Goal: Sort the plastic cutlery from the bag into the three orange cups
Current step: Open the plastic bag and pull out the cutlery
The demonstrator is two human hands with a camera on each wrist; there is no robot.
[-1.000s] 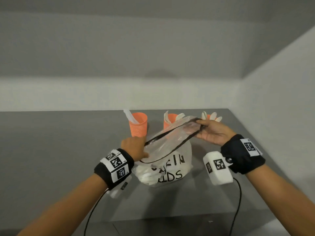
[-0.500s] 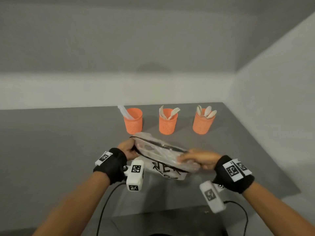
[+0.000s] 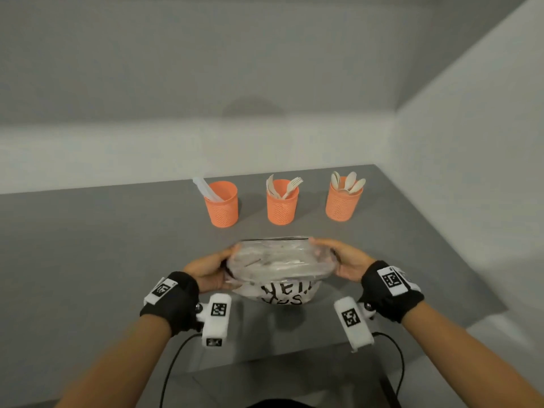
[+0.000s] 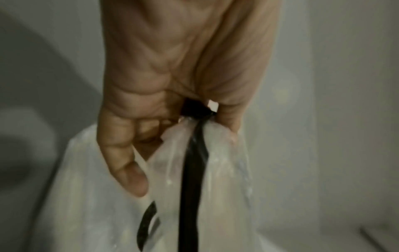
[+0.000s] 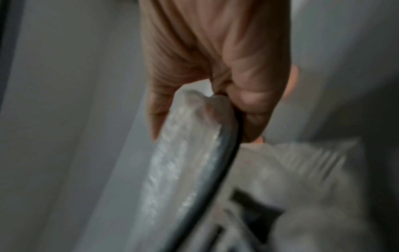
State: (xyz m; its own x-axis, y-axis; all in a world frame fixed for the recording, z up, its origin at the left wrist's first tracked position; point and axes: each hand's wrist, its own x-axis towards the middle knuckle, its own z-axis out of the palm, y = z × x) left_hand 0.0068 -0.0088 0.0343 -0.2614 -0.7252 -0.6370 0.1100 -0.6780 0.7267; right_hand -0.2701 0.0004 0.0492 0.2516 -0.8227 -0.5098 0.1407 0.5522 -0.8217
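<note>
The grey table (image 3: 88, 245) bore a clear plastic zip bag with black lettering (image 3: 279, 266), white cutlery inside, sitting just nearer than three orange mesh cups (image 3: 282, 206) already stocked with cutlery. The left hand (image 3: 207, 270) pinched the bag's left end; the right hand (image 3: 346, 257) pinched its right end.

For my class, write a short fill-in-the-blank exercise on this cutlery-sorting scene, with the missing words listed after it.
1. Both hands, the left hand and the right hand, hold the clear plastic ____.
2. The number of orange cups standing on the table is ____.
3. The right cup holds only ____.
4. The cups' colour is ____.

Missing words: bag; three; spoons; orange
</note>
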